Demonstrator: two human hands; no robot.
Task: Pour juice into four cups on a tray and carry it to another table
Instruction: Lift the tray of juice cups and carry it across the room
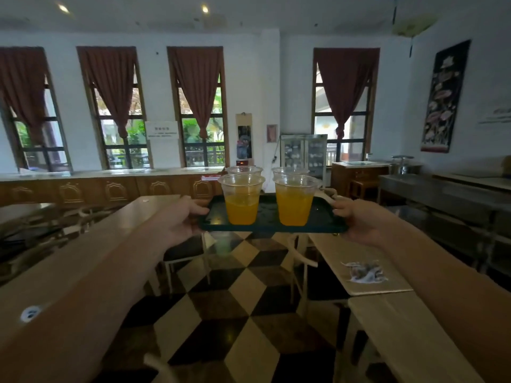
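Note:
A dark green tray point(268, 226) is held in the air over the aisle, level, with both arms stretched forward. My left hand point(185, 217) grips its left edge and my right hand point(356, 219) grips its right edge. Clear plastic cups stand upright on it in two rows. The near left cup point(241, 200) and the near right cup point(294, 201) hold orange juice to about half height. Behind them only the rims of a far left cup point(244, 170) and a far right cup point(289, 170) show; their contents are hidden.
A long pale wooden table point(83, 258) runs along the left. Two wooden tables point(367, 269) stand to the right, one with a printed picture on it. Chairs point(188, 255) sit below the tray. The checkered floor aisle point(235, 313) runs between. Steel counters point(442, 194) line the right wall.

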